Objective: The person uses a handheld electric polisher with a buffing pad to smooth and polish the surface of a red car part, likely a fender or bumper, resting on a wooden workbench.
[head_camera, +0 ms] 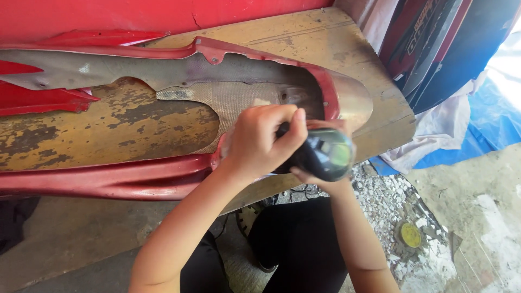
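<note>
A red vehicle body panel [135, 179] lies inner side up on a worn wooden board [304, 40], showing grey fibre matting [228, 100] inside. My left hand [260, 141] is closed around the top of a black rounded power tool [323, 154] pressed at the panel's right end. My right hand [320, 182] cups the tool from below, mostly hidden beneath it. Both forearms reach up from the bottom of the view.
A yellow, rust-flaked surface [81, 135] shows through the panel's opening. Blue tarp [488, 119] and white cloth [434, 135] lie at right. Rubble and a yellow round lid [410, 235] sit on the concrete floor. Red and dark panels [434, 38] lean at top right.
</note>
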